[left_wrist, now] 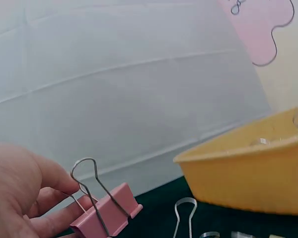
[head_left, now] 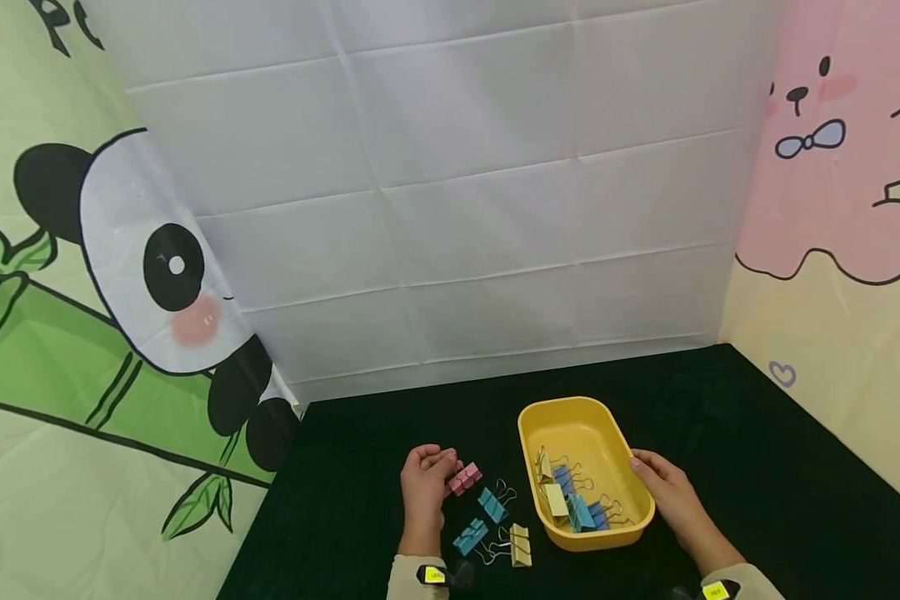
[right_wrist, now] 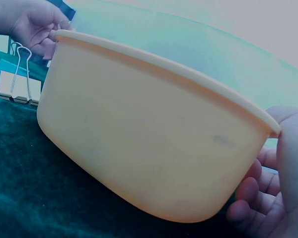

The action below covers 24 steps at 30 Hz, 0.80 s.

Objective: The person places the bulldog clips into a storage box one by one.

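Note:
My left hand pinches a pink binder clip by its wire handle, left of a yellow plastic basin. In the left wrist view the pink clip hangs at the fingertips with its wire loops standing out. My right hand grips the basin's right rim, thumb on top and fingers curled beneath, as the right wrist view shows. Inside the basin lie several binder clips, among them a cream one, a teal one and a blue one.
Between left hand and basin, two teal binder clips and a cream binder clip lie on the dark green cloth. A white sheet hangs behind; printed panels with a panda and a pink bear flank it.

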### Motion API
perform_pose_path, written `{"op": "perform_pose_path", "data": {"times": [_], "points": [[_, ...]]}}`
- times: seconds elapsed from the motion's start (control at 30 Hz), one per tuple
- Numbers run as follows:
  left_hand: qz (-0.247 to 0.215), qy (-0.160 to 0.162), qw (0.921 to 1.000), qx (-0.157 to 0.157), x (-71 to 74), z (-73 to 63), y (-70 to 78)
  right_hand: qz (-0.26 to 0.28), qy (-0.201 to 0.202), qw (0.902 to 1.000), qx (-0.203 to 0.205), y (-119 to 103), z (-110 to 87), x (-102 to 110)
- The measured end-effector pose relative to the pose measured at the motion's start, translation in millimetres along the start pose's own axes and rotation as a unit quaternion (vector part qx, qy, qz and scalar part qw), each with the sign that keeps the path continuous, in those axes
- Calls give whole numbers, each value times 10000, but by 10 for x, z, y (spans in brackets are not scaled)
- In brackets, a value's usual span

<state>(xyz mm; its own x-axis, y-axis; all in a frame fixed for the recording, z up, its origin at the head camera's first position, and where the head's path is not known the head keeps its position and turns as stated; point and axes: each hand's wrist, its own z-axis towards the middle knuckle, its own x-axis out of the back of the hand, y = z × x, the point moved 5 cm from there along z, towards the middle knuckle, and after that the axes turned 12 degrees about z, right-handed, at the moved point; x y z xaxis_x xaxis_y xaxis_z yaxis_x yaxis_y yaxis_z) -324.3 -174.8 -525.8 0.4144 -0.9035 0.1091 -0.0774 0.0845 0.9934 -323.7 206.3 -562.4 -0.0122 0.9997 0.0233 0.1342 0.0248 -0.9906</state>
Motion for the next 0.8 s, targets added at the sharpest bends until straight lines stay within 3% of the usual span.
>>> {"op": "perform_pose_path", "data": {"times": [0.37,0.8], "points": [[-386,-217,9990,-90,-206,9,289,-32,3,10000,8,-12,-4,-2],[-138,-665,9974,-233,-719,-112,522,-131,47,9999,21,-7,1,1]]}}
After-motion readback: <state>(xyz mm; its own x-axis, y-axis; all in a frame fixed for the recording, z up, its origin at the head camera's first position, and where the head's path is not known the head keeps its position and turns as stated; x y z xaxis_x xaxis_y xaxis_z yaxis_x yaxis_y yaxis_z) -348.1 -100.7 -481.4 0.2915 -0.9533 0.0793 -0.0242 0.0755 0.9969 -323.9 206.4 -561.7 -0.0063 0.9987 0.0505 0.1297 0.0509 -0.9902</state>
